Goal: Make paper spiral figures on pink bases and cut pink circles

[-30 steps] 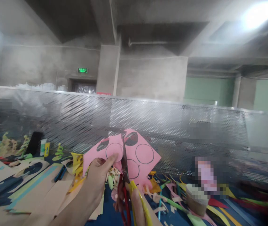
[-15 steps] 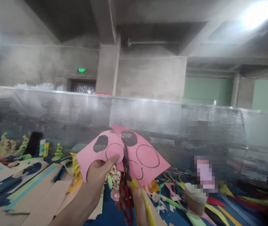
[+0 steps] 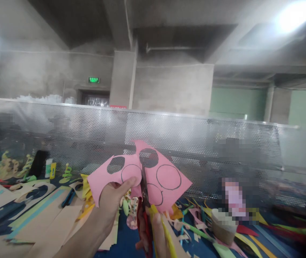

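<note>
Head view: a pink sheet of paper (image 3: 169,190) is being held up in the air above the desk (image 3: 123,243), in front of a perforated metal screen (image 3: 195,143). The sheet is being pinched at its lower left part by the left hand (image 3: 112,204), with the thumb lying on the front face just below a drawn circle (image 3: 130,173). Black circles are being shown on the paper — two of them, at the upper left and the top middle, are cut out as dark holes, while another circle (image 3: 169,176) at the right is only outlined. Scissors (image 3: 144,200) with red and yellow handles are being gripped by the right hand (image 3: 150,233), whose fingers are closed through the handles at the bottom edge of the picture. The blades are being pointed upward into the middle of the sheet, between the drawn circles; how far apart the blades stand cannot be told.

Below the hands, the blue desk is being covered by scraps — yellow, green and pink paper strips (image 3: 195,229), and brown cardboard pieces (image 3: 48,222) at the left. A glue bottle (image 3: 48,167) is standing at the far left near the screen, and a roll wound with twine (image 3: 224,225) is resting at the right, partly blurred.
</note>
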Demonstrator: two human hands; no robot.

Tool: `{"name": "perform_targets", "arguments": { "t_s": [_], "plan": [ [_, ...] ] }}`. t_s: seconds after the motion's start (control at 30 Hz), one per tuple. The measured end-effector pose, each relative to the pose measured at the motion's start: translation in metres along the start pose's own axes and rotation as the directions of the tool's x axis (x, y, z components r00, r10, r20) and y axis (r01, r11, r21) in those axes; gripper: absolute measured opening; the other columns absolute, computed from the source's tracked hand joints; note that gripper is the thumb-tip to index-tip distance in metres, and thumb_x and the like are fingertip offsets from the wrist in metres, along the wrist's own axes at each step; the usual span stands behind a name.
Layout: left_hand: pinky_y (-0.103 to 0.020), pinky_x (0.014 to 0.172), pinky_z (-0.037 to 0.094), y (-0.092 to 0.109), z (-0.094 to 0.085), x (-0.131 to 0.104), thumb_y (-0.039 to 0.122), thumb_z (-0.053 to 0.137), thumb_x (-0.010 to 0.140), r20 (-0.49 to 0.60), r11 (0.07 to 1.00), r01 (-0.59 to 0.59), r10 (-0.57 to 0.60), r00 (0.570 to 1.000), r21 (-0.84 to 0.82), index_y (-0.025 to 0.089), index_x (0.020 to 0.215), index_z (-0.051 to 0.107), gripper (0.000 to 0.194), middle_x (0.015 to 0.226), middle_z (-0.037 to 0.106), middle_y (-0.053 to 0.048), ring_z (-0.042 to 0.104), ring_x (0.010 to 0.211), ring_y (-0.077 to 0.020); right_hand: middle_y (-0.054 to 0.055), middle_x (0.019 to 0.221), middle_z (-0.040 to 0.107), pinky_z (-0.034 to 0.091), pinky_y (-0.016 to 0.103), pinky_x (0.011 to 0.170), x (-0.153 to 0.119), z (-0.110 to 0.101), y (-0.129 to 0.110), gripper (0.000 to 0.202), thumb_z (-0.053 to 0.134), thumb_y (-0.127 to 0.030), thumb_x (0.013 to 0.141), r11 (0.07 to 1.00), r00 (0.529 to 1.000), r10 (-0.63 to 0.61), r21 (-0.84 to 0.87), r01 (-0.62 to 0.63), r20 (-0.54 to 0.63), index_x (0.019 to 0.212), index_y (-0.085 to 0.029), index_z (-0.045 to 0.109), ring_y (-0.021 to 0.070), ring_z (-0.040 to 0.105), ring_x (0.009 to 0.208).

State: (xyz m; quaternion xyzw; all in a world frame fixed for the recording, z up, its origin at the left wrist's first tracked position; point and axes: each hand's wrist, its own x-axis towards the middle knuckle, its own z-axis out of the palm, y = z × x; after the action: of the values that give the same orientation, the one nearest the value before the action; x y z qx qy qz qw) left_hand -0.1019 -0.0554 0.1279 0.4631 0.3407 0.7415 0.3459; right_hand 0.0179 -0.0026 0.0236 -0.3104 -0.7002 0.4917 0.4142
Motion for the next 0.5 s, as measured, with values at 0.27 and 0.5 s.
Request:
{"name": "perform_targets", "arguments": {
  "t_s": [0.27, 0.5],
  "plan": [
    [-0.038, 0.071, 0.051, 0.001, -0.003, 0.0, 0.038, 0.072, 0.054, -0.004, 0.999, -0.024, 0.024, 1.0, 0.049, 0.013, 0.086, 0.068, 0.04, 0.067, 0.072, -0.008, 0.066, 0.077, -0.0297, -0.001, 0.037, 0.047, 0.048, 0.028, 0.042, 0.001, 0.004, 0.005, 0.061, 0.046, -0.078, 0.058, 0.978, 0.985, 0.168, 0.132, -0.162, -0.033, 0.063, -0.019, 0.058, 0.0152, 0.05, 0.036],
    [-0.036, 0.061, 0.05, -0.008, -0.013, 0.01, 0.04, 0.07, 0.055, 0.008, 0.993, 0.006, -0.007, 1.0, 0.115, 0.014, 0.076, 0.069, 0.033, 0.056, 0.069, -0.006, 0.065, 0.067, -0.0287, 0.002, 0.037, 0.049, 0.047, 0.029, 0.039, -0.001, -0.002, 0.014, 0.058, 0.04, -0.075, 0.066, 0.996, 0.996, 0.093, 0.006, -0.093, 0.016, 0.061, -0.02, 0.059, 0.0196, 0.056, 0.04]
  ]
}}
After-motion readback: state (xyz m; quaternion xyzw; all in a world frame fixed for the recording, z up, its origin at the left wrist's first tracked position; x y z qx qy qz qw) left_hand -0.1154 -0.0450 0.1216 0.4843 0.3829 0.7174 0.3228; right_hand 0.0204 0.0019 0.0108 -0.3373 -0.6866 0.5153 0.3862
